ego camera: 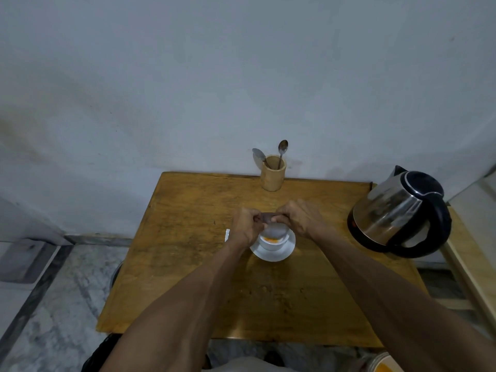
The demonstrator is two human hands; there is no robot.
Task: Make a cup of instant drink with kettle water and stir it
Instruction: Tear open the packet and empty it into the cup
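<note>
Tabletop (188, 264): cup (272, 241) (saucered) holds orange powder (268, 239).

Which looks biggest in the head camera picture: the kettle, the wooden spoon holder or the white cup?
1. kettle, clearly the biggest.
2. wooden spoon holder.
3. white cup, partly hidden by the hands, so its place is unsure.

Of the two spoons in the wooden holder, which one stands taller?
The right spoon: its bowl rises higher above the wooden holder than the left spoon, which leans outward.
</note>
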